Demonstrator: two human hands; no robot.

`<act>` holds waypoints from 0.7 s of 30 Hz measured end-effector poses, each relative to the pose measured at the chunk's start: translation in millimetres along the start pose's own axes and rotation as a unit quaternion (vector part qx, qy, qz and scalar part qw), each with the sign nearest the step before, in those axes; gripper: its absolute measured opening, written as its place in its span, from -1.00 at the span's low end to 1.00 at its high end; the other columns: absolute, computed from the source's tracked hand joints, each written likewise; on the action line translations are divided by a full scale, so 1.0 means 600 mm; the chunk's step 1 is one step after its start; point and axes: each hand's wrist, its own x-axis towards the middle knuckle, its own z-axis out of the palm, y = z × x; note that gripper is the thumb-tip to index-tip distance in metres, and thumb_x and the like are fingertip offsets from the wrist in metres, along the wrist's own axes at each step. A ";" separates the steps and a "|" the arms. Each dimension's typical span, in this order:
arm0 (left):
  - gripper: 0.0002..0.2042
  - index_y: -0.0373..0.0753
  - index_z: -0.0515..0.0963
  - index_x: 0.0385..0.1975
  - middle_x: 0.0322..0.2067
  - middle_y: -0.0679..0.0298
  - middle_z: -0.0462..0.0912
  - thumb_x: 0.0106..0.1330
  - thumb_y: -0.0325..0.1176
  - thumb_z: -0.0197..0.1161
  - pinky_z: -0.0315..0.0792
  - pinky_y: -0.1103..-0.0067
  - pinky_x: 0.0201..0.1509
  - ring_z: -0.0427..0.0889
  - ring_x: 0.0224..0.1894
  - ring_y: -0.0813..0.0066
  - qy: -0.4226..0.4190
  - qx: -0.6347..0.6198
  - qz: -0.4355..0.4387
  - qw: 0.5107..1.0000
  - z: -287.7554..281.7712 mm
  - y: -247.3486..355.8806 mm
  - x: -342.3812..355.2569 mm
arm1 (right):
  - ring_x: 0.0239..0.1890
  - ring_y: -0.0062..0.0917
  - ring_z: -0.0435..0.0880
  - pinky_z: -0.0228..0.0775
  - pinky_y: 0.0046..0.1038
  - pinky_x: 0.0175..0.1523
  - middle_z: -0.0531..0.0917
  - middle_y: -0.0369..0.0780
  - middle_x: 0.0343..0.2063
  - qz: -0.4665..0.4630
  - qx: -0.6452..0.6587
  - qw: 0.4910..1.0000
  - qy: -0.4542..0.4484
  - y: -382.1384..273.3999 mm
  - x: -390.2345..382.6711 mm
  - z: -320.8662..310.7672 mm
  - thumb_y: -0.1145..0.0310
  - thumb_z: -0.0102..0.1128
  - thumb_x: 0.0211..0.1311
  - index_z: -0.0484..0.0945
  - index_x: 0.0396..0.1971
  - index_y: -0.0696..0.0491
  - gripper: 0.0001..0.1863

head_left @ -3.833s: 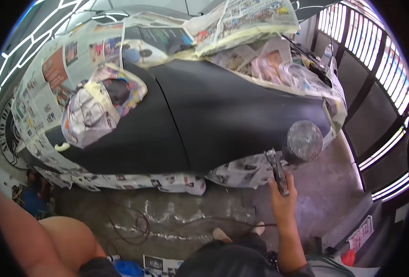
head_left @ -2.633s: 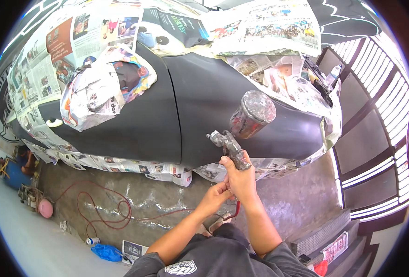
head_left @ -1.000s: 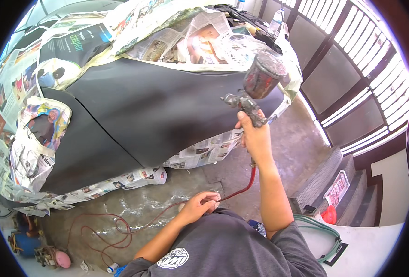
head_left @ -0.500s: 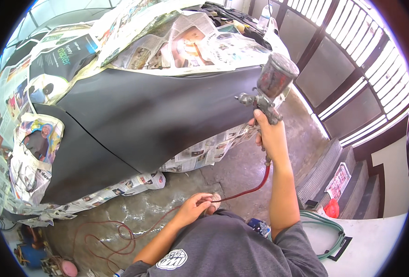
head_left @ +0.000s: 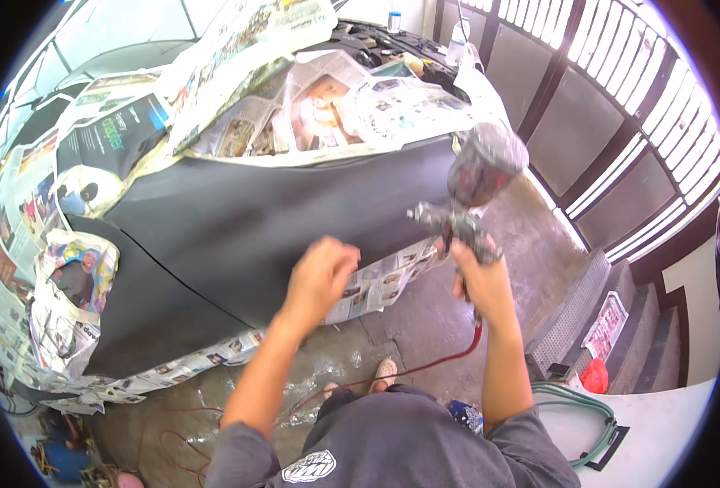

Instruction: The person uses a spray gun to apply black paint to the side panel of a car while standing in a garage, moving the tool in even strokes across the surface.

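Observation:
My right hand [head_left: 484, 272] grips a paint spray gun [head_left: 449, 224] by its handle, with the stained metal cup [head_left: 486, 167] on top and the nozzle towards the car panel. A red air hose [head_left: 445, 355] runs down from the handle and across the floor. My left hand [head_left: 321, 275] is raised in front of the panel, slightly blurred, fingers curled in and nothing visible in them. Whether it touches the panel cannot be told. The dark grey car fender panel [head_left: 246, 215] spreads before me, with a seam to the door on its left.
Newspaper masking [head_left: 409, 110] covers the car above and below the panel. Steps [head_left: 620, 342] with a red plastic bag [head_left: 594, 376] rise at the right, below a barred gate [head_left: 588, 122]. A coiled green hose [head_left: 604, 431] lies at the lower right. Red hose loops trail over the floor.
My left hand has let go of the red hose and risen in front of the panel. The spray gun in my right hand has dropped slightly. The hose hangs lower.

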 end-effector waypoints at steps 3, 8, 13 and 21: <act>-0.90 -0.27 0.63 -0.19 -0.26 0.11 0.65 0.36 -0.45 0.30 0.53 0.35 -0.04 0.66 -0.13 0.10 0.019 0.097 0.093 0.991 -0.017 -0.012 0.198 | -0.62 -0.76 0.46 0.35 -0.60 -0.50 0.73 -0.31 -0.28 0.015 0.005 1.000 -0.004 0.057 -0.041 -0.044 0.30 0.40 0.33 0.58 0.18 0.10 -0.54; -0.78 -0.17 0.66 -0.03 -0.05 0.13 0.62 0.37 -0.38 0.28 0.49 0.29 0.18 0.60 0.09 0.12 -0.141 0.237 0.070 0.958 0.040 -0.100 0.396 | -0.57 -0.69 0.50 0.38 -0.53 -0.44 0.65 -0.30 -0.39 0.000 -0.086 0.996 -0.016 0.162 -0.092 -0.099 0.39 0.46 0.26 0.56 0.22 0.11 -0.47; -0.64 -0.06 0.64 0.14 0.19 0.12 0.45 0.33 -0.36 0.28 0.41 0.28 0.35 0.46 0.27 0.10 -0.295 0.309 0.105 0.898 0.109 -0.093 0.484 | -0.55 -0.68 0.52 0.41 -0.52 -0.43 0.63 -0.28 -0.45 0.047 -0.055 0.997 0.037 0.225 -0.125 -0.132 0.43 0.50 0.21 0.56 0.22 0.12 -0.44; -0.72 -0.09 0.63 -0.07 0.17 0.17 0.42 0.23 -0.27 0.41 0.41 0.24 0.34 0.39 0.33 0.10 -0.363 0.356 0.034 0.861 0.110 -0.072 0.542 | -0.57 -0.65 0.53 0.42 -0.51 -0.46 0.66 -0.23 -0.43 0.070 -0.047 0.993 0.078 0.254 -0.123 -0.156 0.44 0.51 0.19 0.56 0.22 0.14 -0.43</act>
